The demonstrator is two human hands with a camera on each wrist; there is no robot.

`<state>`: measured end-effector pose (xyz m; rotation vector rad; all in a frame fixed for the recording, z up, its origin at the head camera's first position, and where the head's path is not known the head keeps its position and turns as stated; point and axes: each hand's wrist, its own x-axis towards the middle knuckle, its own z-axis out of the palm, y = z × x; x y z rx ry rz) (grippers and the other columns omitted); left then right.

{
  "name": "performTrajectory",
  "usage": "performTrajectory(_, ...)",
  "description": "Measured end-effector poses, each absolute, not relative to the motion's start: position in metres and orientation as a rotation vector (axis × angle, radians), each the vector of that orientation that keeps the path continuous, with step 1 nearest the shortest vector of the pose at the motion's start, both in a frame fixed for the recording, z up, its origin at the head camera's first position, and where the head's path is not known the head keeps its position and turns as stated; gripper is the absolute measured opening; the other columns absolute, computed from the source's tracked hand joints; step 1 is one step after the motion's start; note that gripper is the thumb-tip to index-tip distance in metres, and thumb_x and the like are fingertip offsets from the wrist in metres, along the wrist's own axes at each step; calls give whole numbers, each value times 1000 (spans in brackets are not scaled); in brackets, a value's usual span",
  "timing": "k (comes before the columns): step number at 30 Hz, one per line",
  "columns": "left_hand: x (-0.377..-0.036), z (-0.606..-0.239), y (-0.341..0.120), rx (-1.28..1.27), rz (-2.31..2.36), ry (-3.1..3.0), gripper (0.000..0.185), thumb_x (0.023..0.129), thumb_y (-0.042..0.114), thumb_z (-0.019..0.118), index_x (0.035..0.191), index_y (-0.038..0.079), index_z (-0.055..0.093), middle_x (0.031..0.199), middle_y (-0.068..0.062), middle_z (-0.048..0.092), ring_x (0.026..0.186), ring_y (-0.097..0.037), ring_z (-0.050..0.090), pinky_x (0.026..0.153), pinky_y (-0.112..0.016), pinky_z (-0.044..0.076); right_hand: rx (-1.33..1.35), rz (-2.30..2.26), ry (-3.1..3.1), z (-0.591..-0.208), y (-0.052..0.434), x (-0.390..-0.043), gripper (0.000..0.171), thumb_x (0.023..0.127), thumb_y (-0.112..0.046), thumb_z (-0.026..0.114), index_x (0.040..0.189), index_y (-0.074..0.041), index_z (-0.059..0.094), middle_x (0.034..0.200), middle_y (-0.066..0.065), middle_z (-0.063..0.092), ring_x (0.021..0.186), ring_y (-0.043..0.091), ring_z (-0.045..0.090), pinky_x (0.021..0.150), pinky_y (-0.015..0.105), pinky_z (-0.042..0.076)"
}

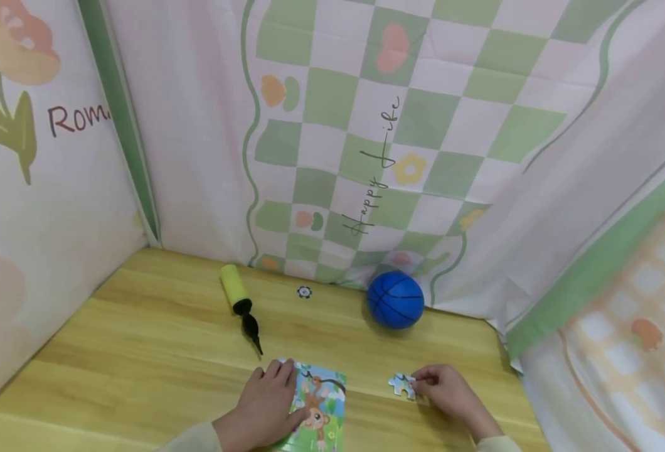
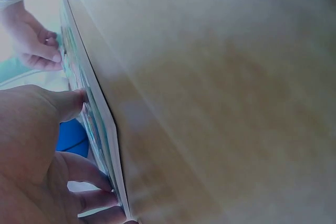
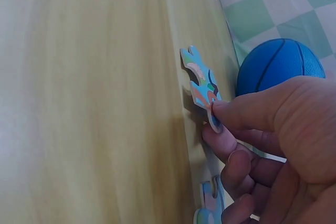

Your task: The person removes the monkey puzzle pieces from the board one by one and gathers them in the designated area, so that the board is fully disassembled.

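A picture puzzle with a monkey [image 1: 317, 417] lies on the table at the bottom of the head view. My left hand [image 1: 267, 405] rests on its left part, fingers toward the upper left corner and thumb on the picture. The left wrist view shows the thumb and fingertips against the thin board [image 2: 107, 124]. Off to the right, my right hand [image 1: 448, 392] pinches a light blue jigsaw piece [image 1: 403, 385] by one end, between thumb and fingers. Beneath that hand, the right wrist view has a second jigsaw piece [image 3: 209, 205], partly hidden by the fingers.
A blue basketball [image 1: 396, 300] sits at the table's back edge, by the checkered curtain [image 1: 332, 144]. Farther left lies a yellow and black hand pump [image 1: 234, 290], its nozzle pointing toward the puzzle. Between them is a small black-and-white disc [image 1: 305, 292] on the wooden table [image 1: 112, 351].
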<state>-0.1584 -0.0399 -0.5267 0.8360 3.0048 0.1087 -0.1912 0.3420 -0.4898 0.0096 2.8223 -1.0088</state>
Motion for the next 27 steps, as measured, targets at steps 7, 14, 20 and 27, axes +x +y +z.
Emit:
performTrajectory(7, -158, -524, -39, 826, 102, 3002, 87, 96, 74, 41, 148, 5, 52, 152, -13, 44, 130, -30, 44, 96, -52, 48, 67, -918, 2862, -489, 337, -192, 13, 87, -16, 80, 97, -9, 76, 90, -2, 70, 82, 15, 61, 74, 37, 53)
performTrajectory(14, -159, -523, -41, 796, 215, 2945, 87, 96, 73, 43, 152, 6, 46, 155, -12, 41, 137, -31, 41, 99, -55, 47, 50, -897, 2914, -487, 331, -192, 12, 94, -19, 74, 101, -10, 77, 94, -3, 72, 88, 15, 64, 80, 41, 54)
performTrajectory(20, -153, -518, -51, 793, 358, 2857, 86, 97, 71, 44, 156, 9, 40, 161, -16, 32, 145, -36, 32, 105, -60, 42, -140, -1004, 2902, -481, 305, -191, 15, 96, -21, 72, 104, -8, 77, 89, -4, 71, 81, 13, 62, 68, 31, 51)
performTrajectory(27, -146, -522, -64, 787, 348, 2893, 88, 98, 69, 43, 153, 1, 41, 161, -22, 30, 145, -41, 31, 107, -59, 40, -444, -1015, 2808, -476, 256, -193, 20, 99, -26, 68, 106, -9, 76, 89, -7, 70, 77, 13, 61, 63, 27, 51)
